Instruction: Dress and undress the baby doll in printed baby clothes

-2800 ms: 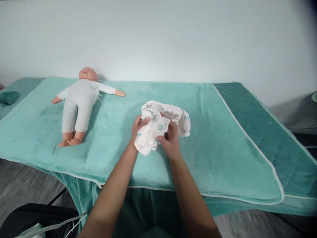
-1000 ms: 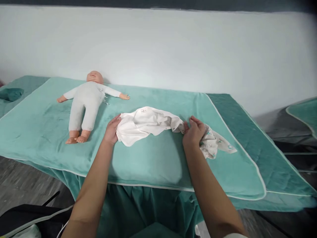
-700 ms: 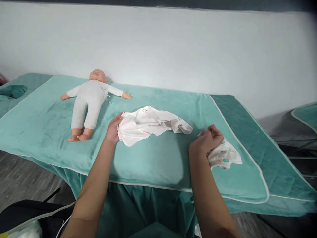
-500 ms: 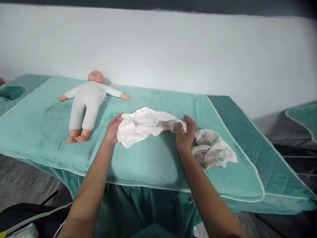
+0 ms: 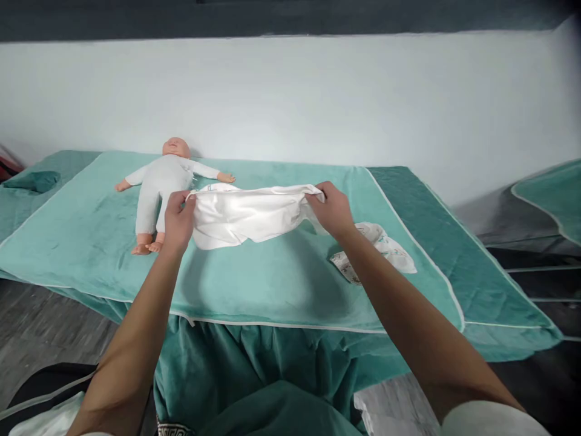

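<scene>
A white baby garment (image 5: 249, 215) is stretched sideways above the bed, its lower edge hanging loose. My left hand (image 5: 180, 219) is closed on one end of it, and my right hand (image 5: 333, 209) pinches the other end. Behind the garment a bit of printed cloth shows at its upper left. Beyond my left hand a baby doll (image 5: 166, 178) in a white body suit lies on its back, arms spread; my hand partly covers its leg. A crumpled printed baby garment (image 5: 385, 248) rests on the bed, partly hidden by my right forearm.
The bed has a green cover (image 5: 272, 290) with white piping. A pale wall (image 5: 290, 103) runs along its far side. At the right stands another green-covered surface (image 5: 554, 194) with metal bars (image 5: 542, 269) below. A white bag (image 5: 385, 406) sits at the near edge.
My right hand, open before, has gripped the garment's right end. Both hands have raised and stretched it, and my left hand has moved left. The view has shifted slightly.
</scene>
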`<action>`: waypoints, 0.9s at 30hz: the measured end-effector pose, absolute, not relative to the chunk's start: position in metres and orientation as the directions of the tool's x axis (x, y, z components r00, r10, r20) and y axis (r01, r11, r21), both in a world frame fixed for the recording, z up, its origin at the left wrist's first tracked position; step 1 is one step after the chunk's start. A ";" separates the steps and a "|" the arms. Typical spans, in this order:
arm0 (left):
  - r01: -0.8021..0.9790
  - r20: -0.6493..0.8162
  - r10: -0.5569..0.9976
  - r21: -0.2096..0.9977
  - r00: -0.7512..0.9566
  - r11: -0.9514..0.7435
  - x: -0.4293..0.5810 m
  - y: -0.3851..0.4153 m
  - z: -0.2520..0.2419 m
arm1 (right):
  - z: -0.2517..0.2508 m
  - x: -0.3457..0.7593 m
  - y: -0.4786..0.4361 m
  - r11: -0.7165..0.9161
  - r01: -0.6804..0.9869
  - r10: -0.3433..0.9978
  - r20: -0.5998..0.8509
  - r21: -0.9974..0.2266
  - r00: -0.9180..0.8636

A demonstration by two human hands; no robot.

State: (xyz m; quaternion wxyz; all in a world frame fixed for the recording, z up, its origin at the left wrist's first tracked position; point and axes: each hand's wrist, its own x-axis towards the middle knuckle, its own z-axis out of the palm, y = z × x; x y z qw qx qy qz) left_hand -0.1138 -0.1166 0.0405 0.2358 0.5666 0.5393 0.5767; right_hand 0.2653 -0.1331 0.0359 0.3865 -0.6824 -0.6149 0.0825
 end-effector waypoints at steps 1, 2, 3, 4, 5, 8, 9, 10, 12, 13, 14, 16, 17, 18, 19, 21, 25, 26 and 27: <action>0.357 0.459 0.847 0.864 -0.269 -0.355 -0.112 -0.124 0.052 | 0.039 0.268 -0.142 0.104 0.752 0.894 0.393 -0.651 0.217; 0.367 0.505 0.819 0.841 -0.270 -0.398 -0.108 -0.132 0.064 | 0.042 0.267 -0.150 0.169 0.730 0.896 0.412 -0.662 0.167; 0.372 0.538 0.804 0.821 -0.252 -0.433 -0.102 -0.140 0.075 | 0.044 0.263 -0.158 0.247 0.708 0.903 0.422 -0.662 0.078; 0.375 0.565 0.794 0.802 -0.225 -0.464 -0.095 -0.148 0.086 | 0.046 0.256 -0.165 0.330 0.684 0.906 0.423 -0.650 -0.036; 0.369 0.588 0.785 0.786 -0.198 -0.496 -0.087 -0.155 0.097 | 0.047 0.245 -0.170 0.406 0.658 0.896 0.417 -0.634 -0.151; 0.329 0.602 0.787 0.776 -0.134 -0.538 -0.064 -0.175 0.121 | 0.051 0.202 -0.179 0.475 0.656 0.877 0.379 -0.587 -0.295; 0.319 0.601 0.790 0.777 -0.120 -0.543 -0.060 -0.181 0.127 | 0.052 0.187 -0.179 0.456 0.658 0.889 0.345 -0.599 -0.302; 0.313 0.600 0.792 0.778 -0.110 -0.545 -0.059 -0.186 0.130 | 0.054 0.175 -0.178 0.439 0.666 0.898 0.289 -0.603 -0.331; 0.299 0.587 0.802 0.790 -0.113 -0.536 -0.065 -0.195 0.134 | 0.057 0.158 -0.176 0.420 0.680 0.900 0.180 -0.601 -0.396; 0.288 0.572 0.810 0.803 -0.131 -0.521 -0.072 -0.198 0.134 | 0.060 0.154 -0.176 0.422 0.672 0.894 0.156 -0.609 -0.420; 0.278 0.559 0.815 0.816 -0.153 -0.508 -0.079 -0.201 0.134 | 0.063 0.153 -0.176 0.428 0.651 0.889 0.163 -0.626 -0.428; 0.288 0.570 0.800 0.810 -0.186 -0.511 -0.094 -0.207 0.135 | 0.072 0.155 -0.177 0.445 0.581 0.887 0.242 -0.682 -0.394; 0.320 0.597 0.782 0.787 -0.177 -0.528 -0.098 -0.209 0.135 | 0.078 0.156 -0.178 0.451 0.543 0.887 0.285 -0.708 -0.364; 0.368 0.627 0.768 0.751 -0.135 -0.549 -0.099 -0.211 0.135 | 0.085 0.157 -0.179 0.455 0.511 0.886 0.316 -0.729 -0.338; 0.417 0.645 0.762 0.710 -0.059 -0.568 -0.098 -0.212 0.134 | 0.093 0.157 -0.181 0.459 0.488 0.885 0.337 -0.742 -0.320; 0.476 0.610 0.782 0.653 0.130 -0.589 -0.087 -0.211 0.128 | 0.110 0.153 -0.185 0.485 0.469 0.871 0.364 -0.738 -0.329; 0.488 0.483 0.835 0.680 0.264 -0.547 -0.060 -0.195 0.108 | 0.143 0.140 -0.192 0.549 0.605 0.836 0.362 -0.577 -0.413; 0.510 0.490 0.839 0.673 0.235 -0.536 -0.057 -0.189 0.104 | 0.149 0.140 -0.191 0.550 0.658 0.835 0.356 -0.514 -0.420; 0.538 0.510 0.837 0.657 0.200 -0.528 -0.055 -0.184 0.102 | 0.153 0.140 -0.190 0.543 0.708 0.837 0.355 -0.451 -0.417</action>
